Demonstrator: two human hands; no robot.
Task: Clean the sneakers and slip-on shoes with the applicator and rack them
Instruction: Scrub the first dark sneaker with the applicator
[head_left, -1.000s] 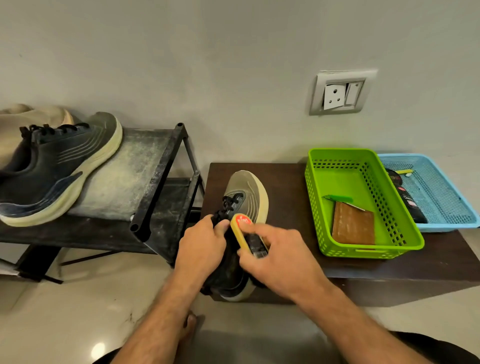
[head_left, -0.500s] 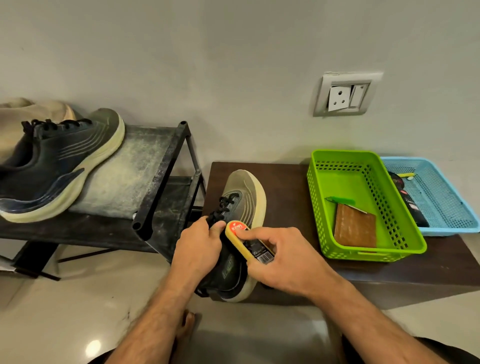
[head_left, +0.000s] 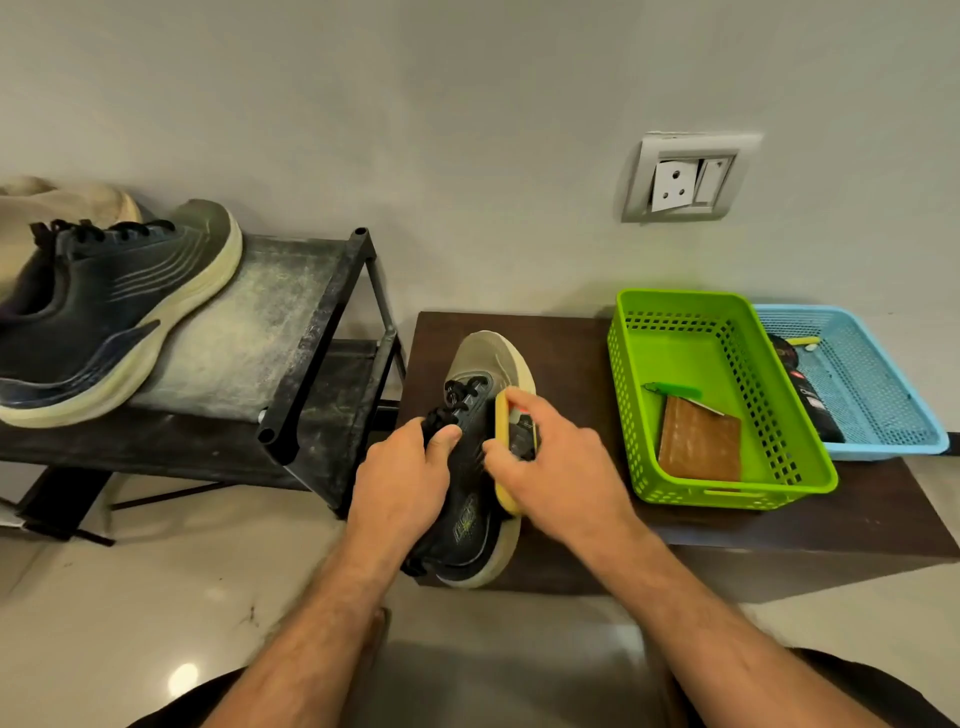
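Observation:
A dark sneaker (head_left: 485, 364) with a cream sole lies on the brown low table (head_left: 571, 353), toe pointing away from me. My left hand (head_left: 402, 475) grips it at the laces and collar. My right hand (head_left: 556, 467) holds a yellow applicator (head_left: 503, 415) pressed against the sneaker's right side. The matching dark sneaker (head_left: 104, 317) rests on the top shelf of the black shoe rack (head_left: 322, 332) at the left, beside a beige shoe (head_left: 62, 202) partly hidden behind it.
A green basket (head_left: 810, 467) on the table holds a brown pad (head_left: 698, 447) and a green item. A blue basket (head_left: 883, 395) with dark containers stands to its right. A wall socket (head_left: 685, 179) is above. Glossy floor lies below.
My right hand has slid the applicator from the laces area to the sneaker's right side and tipped it more upright. My left hand keeps its grip.

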